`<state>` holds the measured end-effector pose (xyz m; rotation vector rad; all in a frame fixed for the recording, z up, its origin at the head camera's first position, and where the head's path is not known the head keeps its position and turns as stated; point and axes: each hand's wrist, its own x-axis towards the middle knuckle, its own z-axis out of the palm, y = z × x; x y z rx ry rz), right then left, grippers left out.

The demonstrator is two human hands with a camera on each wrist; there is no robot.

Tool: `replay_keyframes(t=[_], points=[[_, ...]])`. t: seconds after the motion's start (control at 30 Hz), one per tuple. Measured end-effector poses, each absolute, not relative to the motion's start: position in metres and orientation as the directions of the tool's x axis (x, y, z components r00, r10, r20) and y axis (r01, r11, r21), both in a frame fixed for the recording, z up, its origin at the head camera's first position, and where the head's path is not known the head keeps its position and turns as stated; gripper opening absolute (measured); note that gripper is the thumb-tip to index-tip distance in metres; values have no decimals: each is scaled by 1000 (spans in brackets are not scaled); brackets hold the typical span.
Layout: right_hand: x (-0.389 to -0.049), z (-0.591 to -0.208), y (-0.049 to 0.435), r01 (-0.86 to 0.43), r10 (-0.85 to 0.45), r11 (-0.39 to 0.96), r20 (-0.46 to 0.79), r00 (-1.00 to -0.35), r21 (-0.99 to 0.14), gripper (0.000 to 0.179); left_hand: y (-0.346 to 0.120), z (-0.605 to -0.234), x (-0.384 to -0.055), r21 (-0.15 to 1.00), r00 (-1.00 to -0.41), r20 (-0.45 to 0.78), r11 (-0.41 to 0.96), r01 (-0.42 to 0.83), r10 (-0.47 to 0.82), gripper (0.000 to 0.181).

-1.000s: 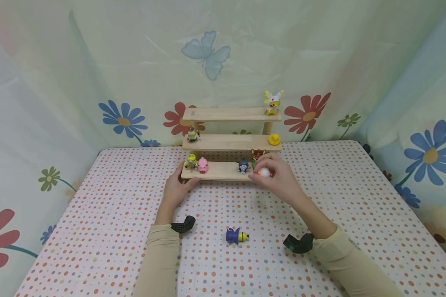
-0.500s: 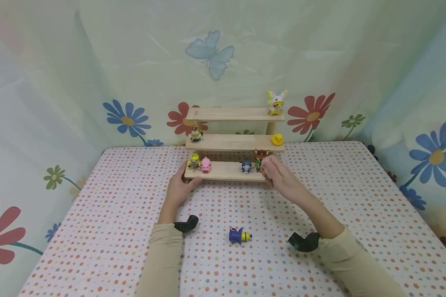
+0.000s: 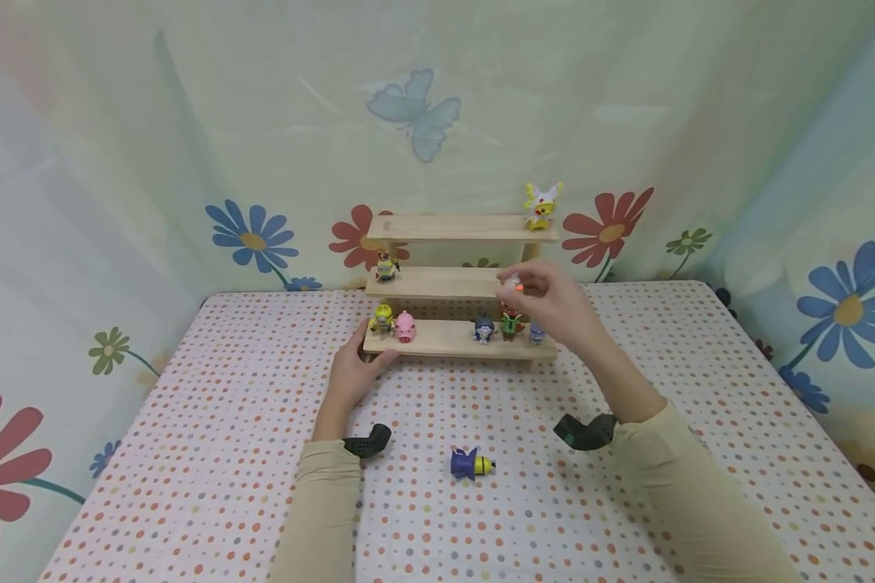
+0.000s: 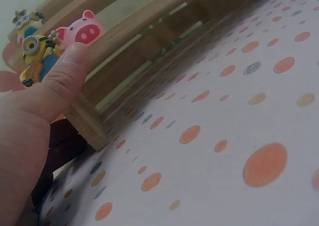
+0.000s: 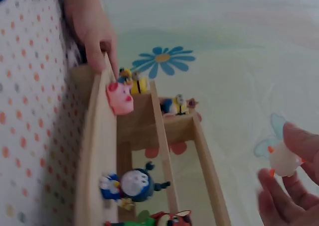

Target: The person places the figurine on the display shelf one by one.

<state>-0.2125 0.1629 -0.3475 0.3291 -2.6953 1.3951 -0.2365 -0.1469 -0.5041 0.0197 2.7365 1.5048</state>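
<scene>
My left hand (image 3: 355,368) grips the left end of the three-step wooden shelf (image 3: 437,344), thumb over the front edge of the bottom step. Close to that thumb stand a pink pig figure (image 4: 85,31) and a yellow minion figure (image 4: 40,56). My right hand (image 3: 557,306) pinches a small white round toy (image 5: 284,160) with orange bits, held in front of the middle step's right part. Below it, on the bottom step, are a dark blue figure (image 3: 484,328), a fox figure (image 3: 510,325) in green and a small bluish figure (image 3: 536,333).
A white-and-yellow figure (image 3: 541,208) stands on the top step's right end. Another minion figure (image 3: 386,267) is on the middle step's left. A purple-and-yellow figure (image 3: 471,464) lies on the dotted tablecloth (image 3: 248,486) between the forearms. A flowered curtain (image 3: 292,121) hangs behind.
My right hand has risen from the bottom step to the middle step's height with the white toy. The bluish figure now shows; the yellow duck is hidden. My left hand keeps its grip.
</scene>
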Motion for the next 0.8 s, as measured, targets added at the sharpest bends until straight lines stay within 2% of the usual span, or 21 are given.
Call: replay_keyframes(t=[0.1,0.23,0.33,0.5,0.6,0.8], points=[[-235,-334,150,-282,-109,643,279,-954,-712,37,-148,-504,-237,843,-1000,-11,538,2,21,109],[-267,-322,131,-358,-162,690,348,-923,-629,35,-148,-504,-237,846,-1000,-17,533,-3,21,108],[-289,-316,115,-361,-205,683,307,-929,-635,37,-145,-504,-237,851,-1000,-9,524,2,19,108],[-322,-312,91,-270,-196,637,187,-963,-722,37,-134,-509,-240,851,-1000,7,524,19,25,107],[-338,-315,82,-254,-203,608,162,-966,-753,36,-125,-511,-241,856,-1000,16,516,27,25,106],[-358,-328,74,-316,-280,660,167,-945,-681,31,-112,-514,-234,871,-999,22,490,31,23,103]])
